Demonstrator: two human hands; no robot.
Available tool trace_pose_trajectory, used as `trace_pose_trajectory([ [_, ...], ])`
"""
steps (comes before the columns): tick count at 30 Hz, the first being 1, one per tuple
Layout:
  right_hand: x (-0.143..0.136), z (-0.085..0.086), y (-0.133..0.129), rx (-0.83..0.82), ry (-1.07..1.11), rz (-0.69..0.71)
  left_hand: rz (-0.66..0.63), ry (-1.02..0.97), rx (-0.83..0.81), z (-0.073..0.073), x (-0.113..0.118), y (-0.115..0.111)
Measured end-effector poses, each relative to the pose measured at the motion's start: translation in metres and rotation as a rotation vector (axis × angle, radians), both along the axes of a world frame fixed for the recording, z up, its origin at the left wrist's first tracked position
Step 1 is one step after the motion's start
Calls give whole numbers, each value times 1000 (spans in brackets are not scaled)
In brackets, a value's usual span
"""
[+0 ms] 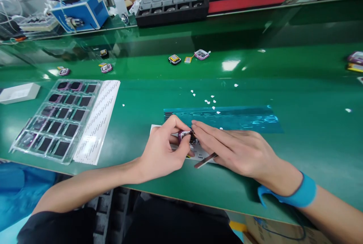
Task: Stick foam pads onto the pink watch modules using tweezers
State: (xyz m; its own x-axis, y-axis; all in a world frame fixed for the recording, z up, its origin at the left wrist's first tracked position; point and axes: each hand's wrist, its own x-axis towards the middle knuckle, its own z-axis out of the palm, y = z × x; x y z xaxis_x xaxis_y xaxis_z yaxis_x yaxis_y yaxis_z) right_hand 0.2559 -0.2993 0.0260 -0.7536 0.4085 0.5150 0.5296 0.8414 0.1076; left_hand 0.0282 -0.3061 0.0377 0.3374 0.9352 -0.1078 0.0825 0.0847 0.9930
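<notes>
My left hand point(164, 147) pinches a small purple-rimmed watch case point(183, 134) between thumb and fingers, low over the bench. Against the case's right side are the fingertips of my right hand point(241, 151), which is closed on what looks like metal tweezers point(204, 160). Only the flat back end of that tool sticks out under the palm. My fingers hide much of the case and the tool's tip. Beneath both hands lies a white printed sheet point(154, 126), mostly covered. A strip of blue film point(241, 119) lies just beyond them, with several small white bits point(213, 102) scattered behind it.
At left, a clear compartment tray point(69, 160) holds dark screens and purple cases, beside white label sheets point(98, 130) and a white box point(19, 92). Several watch cases with yellow batteries point(202, 54) lie farther back. A blue machine point(82, 13) and black tray point(172, 17) stand behind.
</notes>
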Motion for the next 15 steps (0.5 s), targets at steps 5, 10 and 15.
trace_pose_trajectory([
  [5,-10,-1,-6,47,1,-62,25,122,136,1,-1,-2],
  [10,-19,4,-3,-284,273,-10,17,168,335,1,-1,-8],
  [15,-21,5,4,-599,477,41,-70,140,281,3,-1,-16],
])
